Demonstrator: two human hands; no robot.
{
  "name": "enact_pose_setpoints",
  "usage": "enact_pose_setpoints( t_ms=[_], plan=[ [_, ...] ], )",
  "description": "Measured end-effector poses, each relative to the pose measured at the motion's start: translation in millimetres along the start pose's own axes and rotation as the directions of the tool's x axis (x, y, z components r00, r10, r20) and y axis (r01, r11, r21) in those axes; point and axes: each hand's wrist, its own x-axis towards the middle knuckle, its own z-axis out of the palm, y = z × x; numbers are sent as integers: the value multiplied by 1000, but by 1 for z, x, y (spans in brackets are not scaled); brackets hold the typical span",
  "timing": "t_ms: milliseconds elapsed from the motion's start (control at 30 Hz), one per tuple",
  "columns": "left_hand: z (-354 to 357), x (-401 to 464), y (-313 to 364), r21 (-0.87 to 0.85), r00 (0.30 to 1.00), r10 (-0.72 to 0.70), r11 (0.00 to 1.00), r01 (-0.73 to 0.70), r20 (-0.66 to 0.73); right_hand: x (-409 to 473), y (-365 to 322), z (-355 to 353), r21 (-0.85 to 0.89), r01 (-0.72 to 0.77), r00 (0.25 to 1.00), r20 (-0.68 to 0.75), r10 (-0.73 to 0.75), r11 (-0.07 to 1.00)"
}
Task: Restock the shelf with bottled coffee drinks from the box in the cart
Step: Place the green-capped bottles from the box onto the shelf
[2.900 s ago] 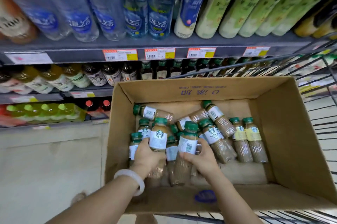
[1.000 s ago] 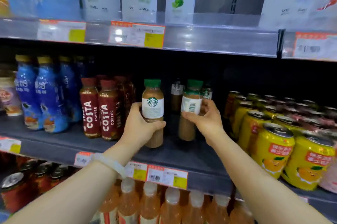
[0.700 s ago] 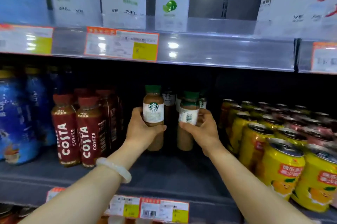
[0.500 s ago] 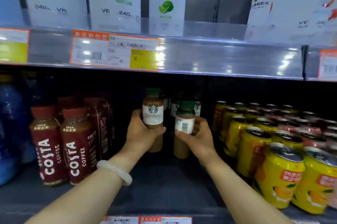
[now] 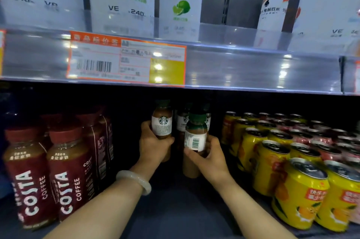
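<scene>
1. Under the silver shelf edge (image 5: 253,67) with the orange price tag (image 5: 126,59), the dark shelf (image 5: 175,209) has red coffee bottles (image 5: 64,170) on the left and yellow cans (image 5: 298,190) on the right.
2. Bare strip runs between them, more bottles (image 5: 182,122) at the back.
3. Left hand (image 5: 153,145) grips one green-capped coffee bottle (image 5: 162,122), logo forward.
4. Right hand (image 5: 210,157) grips the other bottle (image 5: 195,137), barcode forward; can't tell if either touches down.

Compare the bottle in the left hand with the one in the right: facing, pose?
The left-hand bottle shows its logo to the camera; the right-hand bottle shows its barcode. The left-hand bottle sits higher and farther in; the right-hand bottle is nearer and lower. Both are upright, green-capped, white-labelled, each gripped by its hand: left hand, right hand.
</scene>
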Motion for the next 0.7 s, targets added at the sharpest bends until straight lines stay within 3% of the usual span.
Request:
enact_pose_setpoints(
  t_ms=[300,500,700],
  plan=[
    [6,3,-19,34,999,13,999,-14,40,-4,6,-6,-94,44,993,117,-33,995],
    [-9,3,-24,65,956,-110,993,96,272,-6,9,-7,-164,51,982,189,-20,985],
    [-16,10,-33,185,933,-155,978,98,326,-8,10,-7,-204,0,981,189,39,979]
  ],
)
